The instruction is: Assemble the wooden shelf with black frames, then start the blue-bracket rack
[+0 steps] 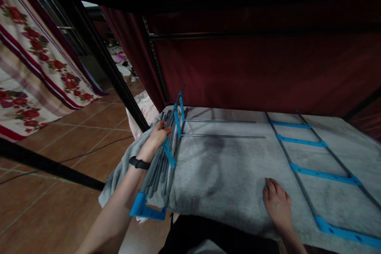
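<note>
My left hand [162, 131] is closed on a grey tube in the bundle of grey tubes [157, 170] at the bed's left end; its fingertips are partly hidden. Close by are a blue connector bar [169, 154] and a small upright frame of blue bars [177, 119], from which two thin rods [223, 136] stretch right. Another blue piece [147, 208] is at the bundle's near end. My right hand [277, 203] rests on the grey blanket [226, 190], fingers loosely bent and apart, holding nothing visible. Right of it lies a ladder-like frame of grey tubes and blue crossbars [324, 174].
Black metal posts [110, 63] stand at the left, with a dark overhang across the top. A dark red curtain [253, 71] hangs behind the bed. A floral cloth [35, 63] hangs at far left above the tiled floor [71, 143], where a black cable [89, 152] runs.
</note>
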{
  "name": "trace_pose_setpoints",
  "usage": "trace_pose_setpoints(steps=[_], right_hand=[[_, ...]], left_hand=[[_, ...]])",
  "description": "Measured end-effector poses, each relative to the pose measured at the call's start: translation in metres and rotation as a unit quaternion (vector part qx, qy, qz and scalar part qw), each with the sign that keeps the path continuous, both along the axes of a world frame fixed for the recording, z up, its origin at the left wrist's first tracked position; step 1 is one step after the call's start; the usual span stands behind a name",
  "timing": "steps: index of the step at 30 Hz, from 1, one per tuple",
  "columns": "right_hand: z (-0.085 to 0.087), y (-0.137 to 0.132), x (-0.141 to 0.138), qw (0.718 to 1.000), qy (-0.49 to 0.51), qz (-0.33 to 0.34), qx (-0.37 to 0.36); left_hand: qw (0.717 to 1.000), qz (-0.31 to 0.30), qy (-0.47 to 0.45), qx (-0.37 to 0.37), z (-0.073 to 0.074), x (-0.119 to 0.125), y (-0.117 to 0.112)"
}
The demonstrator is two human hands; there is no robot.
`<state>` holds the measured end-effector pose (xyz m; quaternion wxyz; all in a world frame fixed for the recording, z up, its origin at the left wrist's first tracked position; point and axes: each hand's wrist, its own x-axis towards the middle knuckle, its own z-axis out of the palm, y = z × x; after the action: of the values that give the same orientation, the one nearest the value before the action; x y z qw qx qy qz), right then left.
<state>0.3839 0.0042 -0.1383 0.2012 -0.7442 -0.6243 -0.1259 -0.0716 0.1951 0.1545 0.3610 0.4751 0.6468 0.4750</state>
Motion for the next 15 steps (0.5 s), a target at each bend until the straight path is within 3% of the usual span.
trace_pose_setpoints(steps=[7,15], right_hand=[[-0.001,0.0,0.002,1.0,-0.01,-0.001,0.0],[-0.001,-0.001,0.0,1.0,-0.023,-0.007,-0.004]], left_hand=[[0.999,-0.031,0.005,-0.01,-0.001,-0.009,0.004],[0.996,-0.046,-0.073,-0.006,-0.007,-0.009,-0.003]])
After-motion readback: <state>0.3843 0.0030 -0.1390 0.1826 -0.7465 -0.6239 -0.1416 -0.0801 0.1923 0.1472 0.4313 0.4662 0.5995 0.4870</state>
